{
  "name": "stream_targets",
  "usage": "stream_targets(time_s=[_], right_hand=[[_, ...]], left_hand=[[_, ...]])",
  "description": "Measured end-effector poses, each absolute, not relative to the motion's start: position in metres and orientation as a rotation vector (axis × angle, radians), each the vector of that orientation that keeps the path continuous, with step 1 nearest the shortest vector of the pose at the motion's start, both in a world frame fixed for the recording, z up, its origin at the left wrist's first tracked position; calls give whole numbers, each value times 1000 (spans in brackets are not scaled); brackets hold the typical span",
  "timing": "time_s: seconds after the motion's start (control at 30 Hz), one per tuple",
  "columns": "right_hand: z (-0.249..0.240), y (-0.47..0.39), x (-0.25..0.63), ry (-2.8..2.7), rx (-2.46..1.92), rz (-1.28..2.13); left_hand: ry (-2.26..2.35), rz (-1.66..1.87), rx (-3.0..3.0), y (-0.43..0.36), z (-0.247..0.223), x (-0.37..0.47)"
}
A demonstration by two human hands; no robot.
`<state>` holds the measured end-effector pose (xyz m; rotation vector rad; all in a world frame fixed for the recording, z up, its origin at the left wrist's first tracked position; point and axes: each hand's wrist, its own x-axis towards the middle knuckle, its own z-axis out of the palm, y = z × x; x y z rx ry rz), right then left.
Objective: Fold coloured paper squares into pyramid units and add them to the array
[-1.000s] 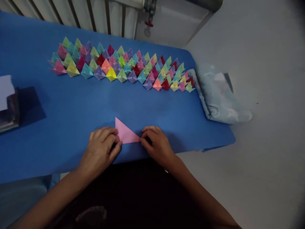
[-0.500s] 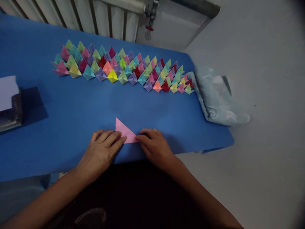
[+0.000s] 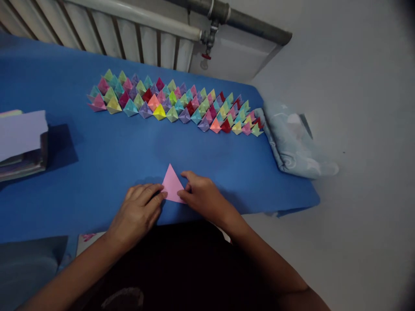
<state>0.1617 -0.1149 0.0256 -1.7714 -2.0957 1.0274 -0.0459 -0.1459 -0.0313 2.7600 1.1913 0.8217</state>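
Note:
A pink sheet of paper (image 3: 171, 185), folded into a triangle, lies on the blue table with one point facing away from me. My left hand (image 3: 139, 207) holds its left edge, fingers together and thumb low on the paper. At the right side, the thumb of my right hand (image 3: 201, 194) rests on the paper near the lower right corner. The index finger of that hand is raised apart from the thumb, beyond the paper's right edge. Its other fingers are curled and partly hidden.
Rows of small folded paper boats (image 3: 171, 101) in many colours stretch across the far side of the blue table (image 3: 123, 147). Paper sheets (image 3: 24, 131) top a stack at left. A folded pale blue cloth (image 3: 292, 142) lies at the right end, by the wall. Behind stands a radiator (image 3: 126, 39).
The pink triangle has turned so its point faces straight away from me. My right index finger has lifted apart from the thumb. The camera view has shifted slightly.

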Motion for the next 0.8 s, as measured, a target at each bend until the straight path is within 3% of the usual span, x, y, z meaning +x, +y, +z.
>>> stream_targets(time_s=[0.27, 0.47, 0.63, 0.8], right_hand=[[15, -117, 162, -1855, -1679, 1225], [17, -109, 164, -1428, -1597, 1406], [18, -90, 170, -1274, -1473, 1363], [30, -55, 175, -1235, -1403, 1217]], left_hand=[[1267, 914, 2501, -148, -32, -47], [1480, 966, 1570, -128, -13, -44], [1294, 759, 1204, -89, 8, -30], [1194, 880, 1152, -42, 23, -15]])
